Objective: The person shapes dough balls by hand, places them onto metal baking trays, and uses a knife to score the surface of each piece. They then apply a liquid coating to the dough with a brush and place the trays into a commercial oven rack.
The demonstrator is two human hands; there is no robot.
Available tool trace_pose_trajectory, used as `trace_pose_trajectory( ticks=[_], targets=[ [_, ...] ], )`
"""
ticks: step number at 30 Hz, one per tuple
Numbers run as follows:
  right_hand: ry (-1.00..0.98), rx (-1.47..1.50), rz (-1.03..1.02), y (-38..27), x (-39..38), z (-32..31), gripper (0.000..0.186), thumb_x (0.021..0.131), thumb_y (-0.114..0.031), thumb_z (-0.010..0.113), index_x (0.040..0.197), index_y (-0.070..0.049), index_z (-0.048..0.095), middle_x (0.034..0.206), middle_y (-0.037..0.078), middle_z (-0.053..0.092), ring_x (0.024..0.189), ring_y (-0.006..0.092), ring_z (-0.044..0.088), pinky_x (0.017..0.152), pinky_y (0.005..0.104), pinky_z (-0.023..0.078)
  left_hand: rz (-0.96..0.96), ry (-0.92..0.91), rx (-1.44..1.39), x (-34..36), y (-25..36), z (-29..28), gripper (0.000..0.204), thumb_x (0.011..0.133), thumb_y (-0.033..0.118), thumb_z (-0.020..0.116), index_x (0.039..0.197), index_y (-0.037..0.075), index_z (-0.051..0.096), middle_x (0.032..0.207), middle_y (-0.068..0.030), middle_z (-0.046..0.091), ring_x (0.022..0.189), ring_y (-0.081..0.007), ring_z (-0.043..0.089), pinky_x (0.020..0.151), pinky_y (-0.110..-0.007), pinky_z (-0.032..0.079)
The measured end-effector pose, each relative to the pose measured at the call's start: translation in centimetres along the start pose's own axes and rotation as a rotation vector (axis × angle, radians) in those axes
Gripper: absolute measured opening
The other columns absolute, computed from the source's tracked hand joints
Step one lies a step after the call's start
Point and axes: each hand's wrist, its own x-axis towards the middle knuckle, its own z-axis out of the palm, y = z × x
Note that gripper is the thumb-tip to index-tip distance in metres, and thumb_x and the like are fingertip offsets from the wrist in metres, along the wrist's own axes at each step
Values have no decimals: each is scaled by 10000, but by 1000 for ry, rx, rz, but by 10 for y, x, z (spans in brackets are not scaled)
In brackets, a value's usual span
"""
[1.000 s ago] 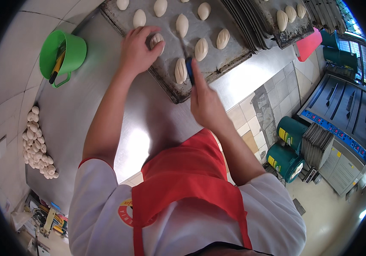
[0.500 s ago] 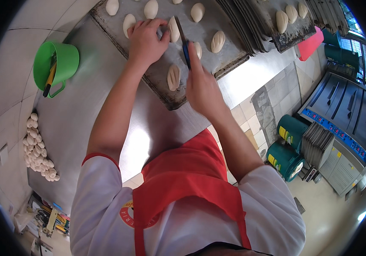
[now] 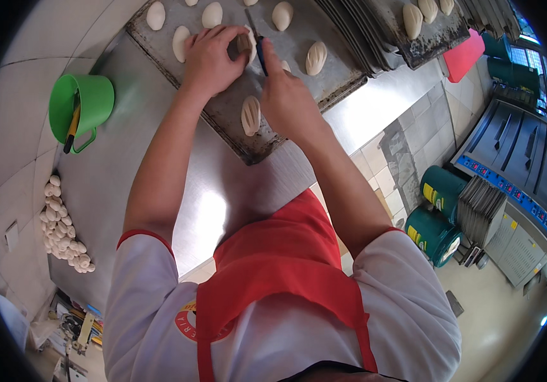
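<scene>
Hands [image 3: 215, 62] over dark tray [image 3: 340, 60]; steel table [image 3: 136, 95]; tiled floor [image 3: 375, 155].

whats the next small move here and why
Probably a lengthwise cut along the dough piece beside the left hand: the right hand holds the knife with its blade close to that piece, and the slashed piece nearer the tray's corner already bears long cuts, while the smooth piece to the left shows none.
</scene>
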Motion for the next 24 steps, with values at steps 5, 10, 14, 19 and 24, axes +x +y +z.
trace_pose_trajectory(
  ticks=[5,10,14,19,24],
  targets=[
    [-96,50,47,6,-65,-7,808,937,2,503,1682,-45,194,1011,398,684,905,559,687,827,614,528,-22,-40,-23,-1,-14,3,306,872,301,772,1160,199,759,1141,27,757,1117,-259,679,1038,-430,415],
    [101,45,33,17,-35,-33,742,997,-15,473,1685,-70,201,986,382,701,934,552,691,840,621,514,6,42,-37,28,4,11,282,898,305,765,1155,190,763,1168,-1,772,1127,-258,680,1020,-441,434],
    [177,-54,13,32,49,-26,812,938,16,505,1685,-42,190,1009,394,682,904,539,704,826,601,546,-11,-31,20,66,7,44,236,916,313,739,1110,188,788,986,-9,793,1038,-258,709,994,-446,442],
    [3,-53,118,34,-12,-22,785,975,-12,507,1687,-53,178,986,378,697,876,539,701,801,607,532,-59,-57,34,66,2,57,227,909,323,752,1094,199,791,970,-14,782,963,-246,721,963,-442,449],
    [113,2,26,36,-7,-34,763,1000,-25,494,1691,-65,174,975,381,703,863,545,701,797,604,536,-50,9,-65,68,9,53,220,893,299,776,1088,200,785,999,-2,772,956,-214,726,950,-428,459]
  ],
)
